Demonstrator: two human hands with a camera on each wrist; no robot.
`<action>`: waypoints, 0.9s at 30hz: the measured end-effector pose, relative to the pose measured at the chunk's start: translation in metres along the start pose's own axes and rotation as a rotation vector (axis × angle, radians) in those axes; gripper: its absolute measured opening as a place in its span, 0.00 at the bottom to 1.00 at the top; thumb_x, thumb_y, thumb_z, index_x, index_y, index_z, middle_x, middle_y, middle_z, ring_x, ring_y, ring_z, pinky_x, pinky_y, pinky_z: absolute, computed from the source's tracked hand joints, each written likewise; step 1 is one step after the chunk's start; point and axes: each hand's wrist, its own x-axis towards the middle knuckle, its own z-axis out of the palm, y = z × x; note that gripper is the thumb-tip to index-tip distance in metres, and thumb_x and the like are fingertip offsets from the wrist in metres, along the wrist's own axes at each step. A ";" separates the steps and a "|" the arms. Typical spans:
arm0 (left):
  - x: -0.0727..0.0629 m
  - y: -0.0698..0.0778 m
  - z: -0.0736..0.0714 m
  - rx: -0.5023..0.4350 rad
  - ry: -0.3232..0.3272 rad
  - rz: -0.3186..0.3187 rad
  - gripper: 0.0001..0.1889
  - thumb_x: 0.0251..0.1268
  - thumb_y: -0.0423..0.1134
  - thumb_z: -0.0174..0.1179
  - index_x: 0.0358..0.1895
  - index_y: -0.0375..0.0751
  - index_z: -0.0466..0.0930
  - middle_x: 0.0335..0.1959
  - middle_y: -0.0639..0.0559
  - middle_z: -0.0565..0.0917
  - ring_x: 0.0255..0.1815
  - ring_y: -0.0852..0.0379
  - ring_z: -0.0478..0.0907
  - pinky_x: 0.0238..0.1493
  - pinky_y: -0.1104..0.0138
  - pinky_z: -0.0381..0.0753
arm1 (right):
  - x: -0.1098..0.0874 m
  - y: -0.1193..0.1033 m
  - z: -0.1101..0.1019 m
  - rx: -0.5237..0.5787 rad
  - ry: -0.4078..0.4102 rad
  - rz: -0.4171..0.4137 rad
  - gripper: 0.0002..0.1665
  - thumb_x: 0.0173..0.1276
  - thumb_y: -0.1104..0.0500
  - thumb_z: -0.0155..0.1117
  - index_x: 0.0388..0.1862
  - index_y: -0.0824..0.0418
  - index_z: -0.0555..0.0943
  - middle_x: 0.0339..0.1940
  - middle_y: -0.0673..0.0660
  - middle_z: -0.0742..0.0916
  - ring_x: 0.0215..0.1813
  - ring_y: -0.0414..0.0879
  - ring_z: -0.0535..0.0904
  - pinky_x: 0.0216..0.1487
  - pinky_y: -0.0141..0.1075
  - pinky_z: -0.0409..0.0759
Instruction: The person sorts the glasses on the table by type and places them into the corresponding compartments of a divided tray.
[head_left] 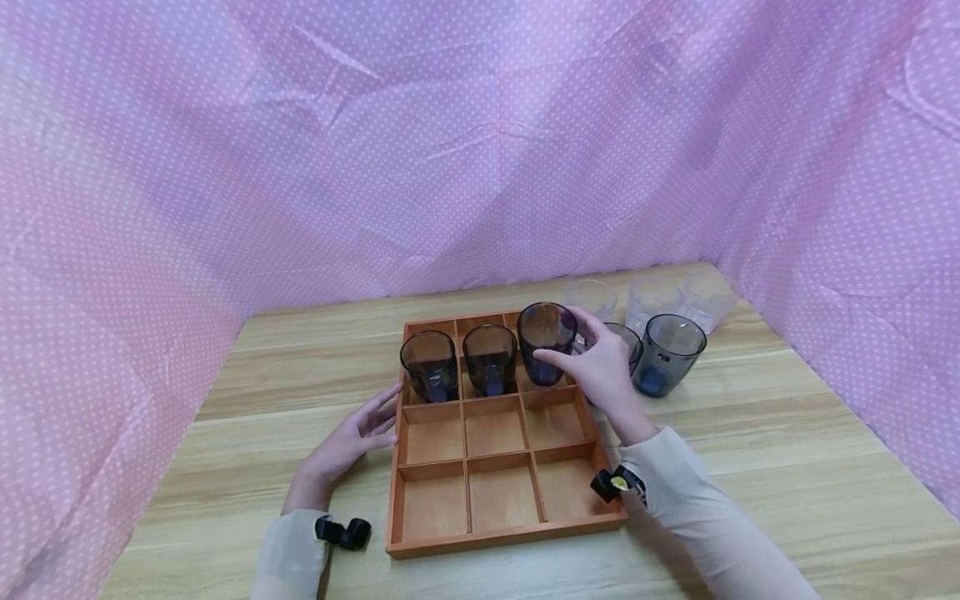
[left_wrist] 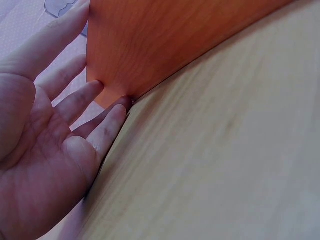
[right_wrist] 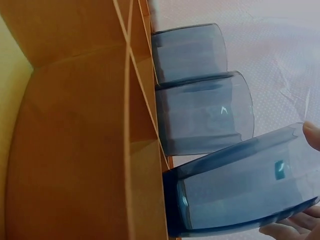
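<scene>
My right hand (head_left: pixel 603 371) grips a smoky blue-grey glass (head_left: pixel 546 346) near its rim, thumb on one side and fingers on the other. In the right wrist view, the base of this tilted glass (right_wrist: pixel 245 185) is right at the edge of a divider in the wooden compartment box (head_left: pixel 502 546). To its left, two matching glasses, one in the middle (head_left: pixel 491 362) and one at the left (head_left: pixel 431 367), stand in compartments of the same row. My left hand (head_left: pixel 348 442) touches the box's left side with extended fingers (left_wrist: pixel 80 100).
Right of the box stand two more smoky glasses, one partly hidden behind my right hand and one in full view (head_left: pixel 670 354). Several clear glasses (head_left: pixel 652 300) are grouped at the back right. A pink dotted cloth (head_left: pixel 480 167) hangs behind the wooden table (head_left: pixel 292 375).
</scene>
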 end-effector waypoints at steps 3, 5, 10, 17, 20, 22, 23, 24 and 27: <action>0.000 0.000 0.000 0.000 0.000 -0.003 0.42 0.67 0.33 0.59 0.78 0.45 0.44 0.77 0.30 0.47 0.76 0.30 0.47 0.62 0.80 0.65 | -0.002 0.001 0.001 0.006 -0.001 -0.004 0.47 0.46 0.53 0.82 0.67 0.57 0.73 0.63 0.58 0.82 0.65 0.49 0.77 0.62 0.42 0.76; 0.000 0.000 0.000 -0.002 -0.001 -0.001 0.42 0.67 0.33 0.59 0.78 0.44 0.44 0.77 0.30 0.47 0.76 0.30 0.47 0.62 0.80 0.65 | -0.003 0.001 0.002 -0.004 0.004 -0.013 0.47 0.46 0.52 0.82 0.66 0.57 0.74 0.62 0.59 0.82 0.64 0.51 0.78 0.62 0.42 0.77; 0.001 0.000 -0.001 -0.011 -0.011 0.013 0.41 0.68 0.33 0.58 0.78 0.43 0.44 0.77 0.28 0.47 0.76 0.29 0.47 0.62 0.79 0.65 | -0.001 0.005 0.001 -0.022 0.017 -0.026 0.47 0.45 0.52 0.83 0.66 0.57 0.74 0.60 0.59 0.83 0.63 0.51 0.79 0.60 0.43 0.78; 0.001 0.002 -0.001 -0.030 -0.016 0.003 0.42 0.67 0.33 0.58 0.79 0.44 0.43 0.77 0.29 0.47 0.76 0.30 0.46 0.63 0.79 0.64 | 0.005 0.007 -0.006 -0.030 -0.017 0.035 0.47 0.47 0.51 0.82 0.67 0.55 0.73 0.61 0.57 0.83 0.63 0.45 0.78 0.58 0.40 0.78; 0.002 0.001 -0.001 -0.031 -0.018 0.004 0.42 0.68 0.32 0.58 0.79 0.44 0.43 0.77 0.29 0.47 0.76 0.30 0.46 0.64 0.79 0.64 | 0.009 0.008 -0.010 -0.025 -0.052 0.055 0.48 0.47 0.51 0.81 0.68 0.55 0.72 0.63 0.57 0.82 0.65 0.46 0.76 0.60 0.40 0.76; 0.002 0.000 -0.001 -0.034 -0.020 0.008 0.41 0.68 0.32 0.57 0.79 0.43 0.43 0.77 0.29 0.46 0.77 0.30 0.46 0.64 0.79 0.64 | 0.012 0.009 -0.013 -0.005 -0.086 0.057 0.49 0.48 0.51 0.81 0.69 0.57 0.71 0.65 0.58 0.80 0.68 0.47 0.74 0.65 0.43 0.74; 0.002 0.000 -0.001 -0.035 -0.021 0.009 0.41 0.68 0.32 0.57 0.79 0.43 0.42 0.77 0.29 0.46 0.77 0.30 0.46 0.63 0.79 0.64 | 0.014 0.010 -0.015 0.003 -0.103 0.056 0.49 0.49 0.52 0.81 0.69 0.57 0.70 0.65 0.58 0.80 0.69 0.47 0.73 0.66 0.44 0.73; 0.002 -0.001 -0.002 -0.037 -0.021 0.009 0.41 0.68 0.31 0.57 0.79 0.43 0.42 0.77 0.29 0.46 0.77 0.30 0.45 0.63 0.79 0.64 | 0.015 0.010 -0.016 0.009 -0.117 0.059 0.48 0.49 0.52 0.80 0.70 0.57 0.70 0.66 0.58 0.79 0.70 0.48 0.72 0.67 0.44 0.72; 0.002 -0.001 -0.002 -0.038 -0.022 0.007 0.41 0.68 0.31 0.57 0.79 0.43 0.42 0.77 0.29 0.46 0.76 0.29 0.44 0.62 0.80 0.64 | 0.019 0.012 -0.020 0.025 -0.161 0.061 0.48 0.50 0.54 0.80 0.70 0.57 0.70 0.68 0.58 0.77 0.72 0.48 0.69 0.69 0.44 0.70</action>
